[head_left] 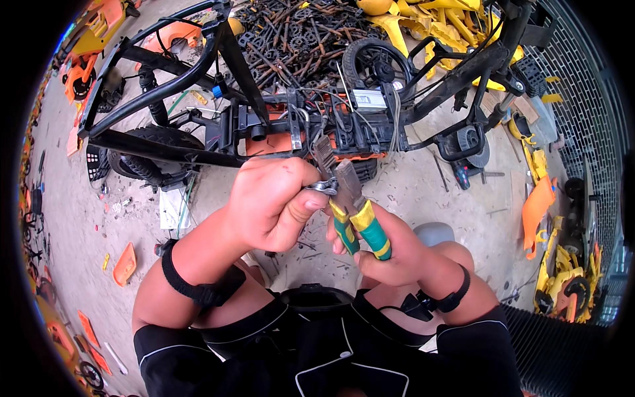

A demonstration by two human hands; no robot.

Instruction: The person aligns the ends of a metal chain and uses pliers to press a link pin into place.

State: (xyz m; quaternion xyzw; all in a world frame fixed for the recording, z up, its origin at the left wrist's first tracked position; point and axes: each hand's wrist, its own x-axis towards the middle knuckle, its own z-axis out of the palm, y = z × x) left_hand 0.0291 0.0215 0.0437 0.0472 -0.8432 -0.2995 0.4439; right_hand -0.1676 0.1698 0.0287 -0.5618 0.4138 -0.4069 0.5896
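In front of my body, my left hand point(272, 202) is closed, with thumb and bent forefinger pinching a small shiny metal piece point(325, 186) whose exact kind I cannot make out. My right hand point(400, 251) grips pliers point(372, 233) by their green and yellow handles. The plier jaws are spread and point up and away from me. The metal piece lies right beside the jaws; whether they touch it is unclear. Just beyond both hands stands a black vehicle frame point(178, 153) with wheels, cables and a silver box point(369, 99) on it.
A heap of rusty and black metal parts point(284, 40) lies behind the frame, with yellow plastic panels point(456, 23) at its right. A drill point(461, 175) rests on the floor at right. Orange pieces point(124, 264) and yellow-orange scrap point(569, 278) lie at the sides. A brick-patterned wall point(582, 86) borders the right.
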